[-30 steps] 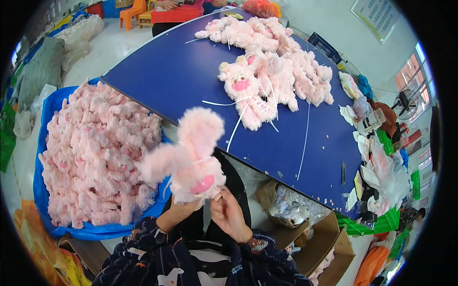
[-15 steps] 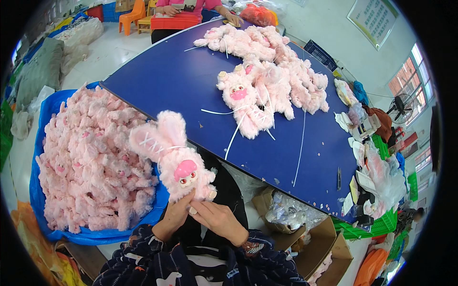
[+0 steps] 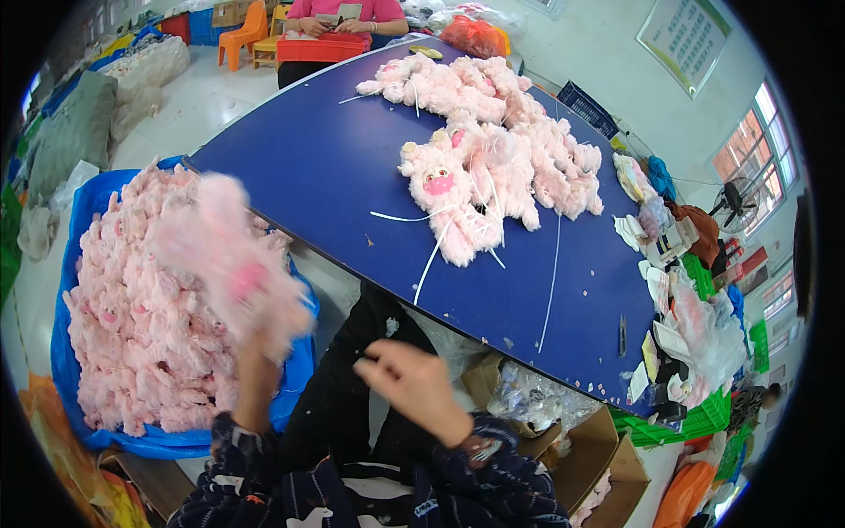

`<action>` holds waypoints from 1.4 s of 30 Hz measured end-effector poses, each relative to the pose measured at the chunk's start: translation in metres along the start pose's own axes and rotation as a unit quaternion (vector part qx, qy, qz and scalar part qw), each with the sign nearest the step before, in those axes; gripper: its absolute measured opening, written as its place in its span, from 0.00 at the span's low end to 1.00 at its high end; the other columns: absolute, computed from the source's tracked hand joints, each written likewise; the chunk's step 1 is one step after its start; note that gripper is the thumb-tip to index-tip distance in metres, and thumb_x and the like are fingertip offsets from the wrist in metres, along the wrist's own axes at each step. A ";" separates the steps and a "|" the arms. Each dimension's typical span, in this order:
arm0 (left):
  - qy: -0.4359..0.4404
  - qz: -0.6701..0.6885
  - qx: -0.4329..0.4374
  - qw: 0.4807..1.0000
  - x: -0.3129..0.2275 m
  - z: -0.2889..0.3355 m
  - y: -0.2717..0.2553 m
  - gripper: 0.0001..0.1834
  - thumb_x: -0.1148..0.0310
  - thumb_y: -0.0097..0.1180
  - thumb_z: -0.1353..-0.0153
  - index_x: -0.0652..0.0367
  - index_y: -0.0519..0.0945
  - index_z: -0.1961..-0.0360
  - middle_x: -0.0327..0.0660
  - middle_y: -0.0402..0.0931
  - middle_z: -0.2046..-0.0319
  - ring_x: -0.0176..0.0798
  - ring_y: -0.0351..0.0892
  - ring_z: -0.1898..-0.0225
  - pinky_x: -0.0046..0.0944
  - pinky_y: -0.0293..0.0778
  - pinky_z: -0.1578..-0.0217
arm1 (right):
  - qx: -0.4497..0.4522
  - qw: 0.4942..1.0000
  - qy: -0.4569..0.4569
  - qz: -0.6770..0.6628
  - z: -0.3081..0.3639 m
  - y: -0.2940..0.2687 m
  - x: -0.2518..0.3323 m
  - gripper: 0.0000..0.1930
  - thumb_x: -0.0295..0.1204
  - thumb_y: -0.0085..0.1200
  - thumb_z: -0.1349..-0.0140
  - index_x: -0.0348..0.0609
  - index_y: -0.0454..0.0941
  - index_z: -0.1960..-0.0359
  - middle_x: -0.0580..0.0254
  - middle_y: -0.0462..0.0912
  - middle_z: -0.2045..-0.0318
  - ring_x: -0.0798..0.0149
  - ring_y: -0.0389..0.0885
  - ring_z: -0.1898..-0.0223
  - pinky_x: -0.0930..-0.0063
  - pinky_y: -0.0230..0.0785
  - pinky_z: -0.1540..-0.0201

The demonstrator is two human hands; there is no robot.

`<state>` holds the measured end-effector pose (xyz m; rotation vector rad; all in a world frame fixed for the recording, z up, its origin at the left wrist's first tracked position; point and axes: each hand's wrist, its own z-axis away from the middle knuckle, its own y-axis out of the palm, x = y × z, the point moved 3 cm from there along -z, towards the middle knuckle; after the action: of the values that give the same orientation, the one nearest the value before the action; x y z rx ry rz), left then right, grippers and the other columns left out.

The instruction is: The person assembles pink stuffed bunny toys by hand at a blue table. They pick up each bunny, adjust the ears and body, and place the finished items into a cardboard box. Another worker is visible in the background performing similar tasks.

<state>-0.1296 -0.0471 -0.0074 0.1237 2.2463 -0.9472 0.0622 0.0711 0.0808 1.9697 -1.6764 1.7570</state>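
Note:
My left hand (image 3: 257, 356) is closed on the lower end of a pink plush bunny doll (image 3: 251, 282). Motion smears the doll, its long ears and its bright pink patch. It hangs over the right part of a pile of similar plush dolls (image 3: 150, 317) in a big blue-lined container (image 3: 66, 387). Above my lap, my right hand (image 3: 409, 383) is apart from the doll, with loosely bent fingers that hold nothing. Several more pink plush dolls (image 3: 458, 176) lie heaped on the blue table (image 3: 326, 150), some with long white ties (image 3: 427, 267) round them.
Open cardboard boxes (image 3: 585, 453) stand under the table at my right. A small cutter (image 3: 622, 336) lies near the table's right edge, with bags and green crates (image 3: 704, 409) beyond. Across the table a person in pink (image 3: 383, 13) works over a red tray (image 3: 321, 48).
My left hand has carried the doll leftward, from above my lap to over the pile. My right hand has let go of it. The person opposite has drawn an outstretched hand back.

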 end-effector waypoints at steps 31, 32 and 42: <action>-0.193 0.564 0.177 0.784 -0.089 -0.041 0.078 0.19 0.67 0.46 0.41 0.59 0.65 0.49 0.41 0.68 0.55 0.36 0.68 0.55 0.38 0.71 0.57 | -0.065 0.934 0.250 -0.247 0.099 -0.062 -0.086 0.16 0.26 0.47 0.40 0.36 0.67 0.50 0.58 0.77 0.63 0.72 0.76 0.71 0.82 0.70 0.71; -0.173 0.587 0.236 0.755 -0.096 -0.037 0.087 0.23 0.67 0.51 0.44 0.60 0.63 0.48 0.41 0.67 0.54 0.35 0.67 0.54 0.35 0.71 0.57 | -0.079 0.925 0.236 -0.287 0.095 -0.046 -0.085 0.17 0.26 0.45 0.39 0.37 0.64 0.48 0.58 0.77 0.66 0.71 0.76 0.73 0.82 0.70 0.72; -0.121 0.494 0.289 0.811 -0.130 0.024 0.103 0.15 0.74 0.50 0.43 0.63 0.70 0.53 0.40 0.71 0.56 0.34 0.70 0.55 0.34 0.66 0.52 | -0.064 0.894 0.290 -0.335 0.103 -0.020 -0.104 0.27 0.30 0.57 0.46 0.38 0.60 0.46 0.63 0.73 0.75 0.72 0.73 0.75 0.81 0.68 0.74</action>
<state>0.0165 0.0338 0.0010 1.2339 1.2558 -0.9032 0.1694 0.0854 -0.0197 1.4720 -0.7691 1.6471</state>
